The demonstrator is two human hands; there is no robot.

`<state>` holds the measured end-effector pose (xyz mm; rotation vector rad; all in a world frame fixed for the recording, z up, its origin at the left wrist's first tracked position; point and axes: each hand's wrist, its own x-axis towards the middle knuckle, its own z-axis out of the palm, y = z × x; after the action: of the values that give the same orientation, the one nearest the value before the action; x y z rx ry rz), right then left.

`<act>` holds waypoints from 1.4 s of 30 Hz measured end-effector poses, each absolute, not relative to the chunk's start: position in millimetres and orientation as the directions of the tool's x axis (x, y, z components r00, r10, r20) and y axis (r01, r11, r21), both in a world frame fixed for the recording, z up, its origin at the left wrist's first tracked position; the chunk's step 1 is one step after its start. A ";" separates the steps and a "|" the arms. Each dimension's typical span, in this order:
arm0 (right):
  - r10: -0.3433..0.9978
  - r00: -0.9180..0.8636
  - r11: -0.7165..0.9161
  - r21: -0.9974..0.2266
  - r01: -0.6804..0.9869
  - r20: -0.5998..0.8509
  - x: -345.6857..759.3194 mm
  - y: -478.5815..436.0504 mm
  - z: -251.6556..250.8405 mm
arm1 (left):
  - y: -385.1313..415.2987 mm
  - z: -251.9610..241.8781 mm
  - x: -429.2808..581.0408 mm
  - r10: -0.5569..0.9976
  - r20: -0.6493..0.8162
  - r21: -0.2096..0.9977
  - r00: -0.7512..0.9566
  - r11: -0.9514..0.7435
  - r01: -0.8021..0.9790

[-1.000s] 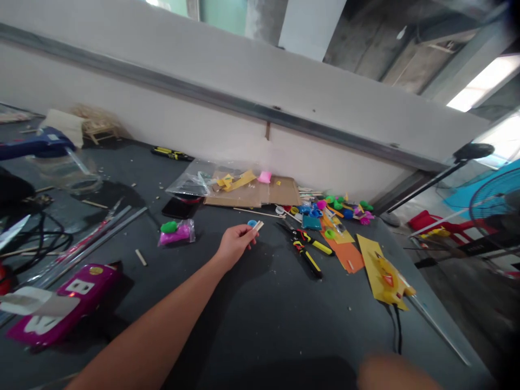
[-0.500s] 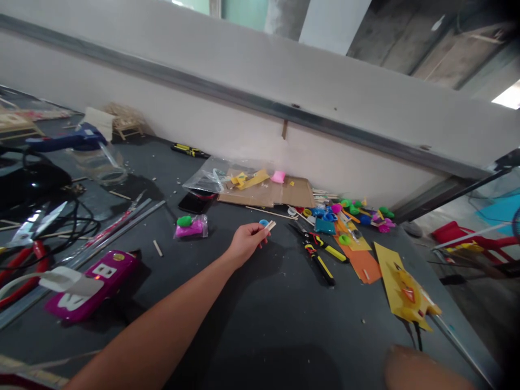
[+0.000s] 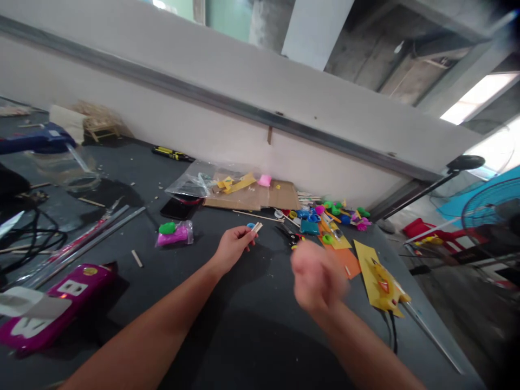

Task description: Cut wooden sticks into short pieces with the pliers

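Note:
My left hand is closed, pinching a few short pale wooden sticks between thumb and fingers. Just behind the sticks a small blue ring-like piece shows in part. My right hand, smeared by motion, hovers over the table to the right; its fingers cannot be made out. Behind it lies a pair of black, red and yellow pliers, whose handles are mostly hidden by the hand.
Clay and bright small pieces lie at the back right, near orange paper and a yellow glue gun. Left are a purple power strip, a bagged pink clay lump and a phone. Cardboard lies by the wall.
My right hand has come in from the lower right edge and now covers most of the pliers. The view has swung rightward. My left hand still pinches the wooden sticks.

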<state>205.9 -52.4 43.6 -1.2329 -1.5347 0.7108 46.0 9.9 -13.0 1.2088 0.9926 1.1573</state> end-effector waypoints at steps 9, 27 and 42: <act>0.979 0.005 0.199 -0.953 0.231 0.205 185.8 1.8 8.6 | 7.3 -8.7 44.7 0.967 0.042 0.999 0.253 -0.036 -0.029; 0.988 0.061 0.111 -0.929 0.354 0.141 191.5 50.3 -14.2 | 19.9 -19.2 37.7 0.960 0.026 0.986 -0.279 -0.072 -0.153; 0.989 -0.128 0.134 -0.099 0.986 0.067 291.3 10.7 41.1 | 7.2 -15.6 44.7 0.984 0.169 0.980 -0.058 -0.162 0.111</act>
<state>291.3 10.7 41.1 -1.9932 -2.2755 0.0461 44.7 7.2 -15.6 1.3802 1.2550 1.3309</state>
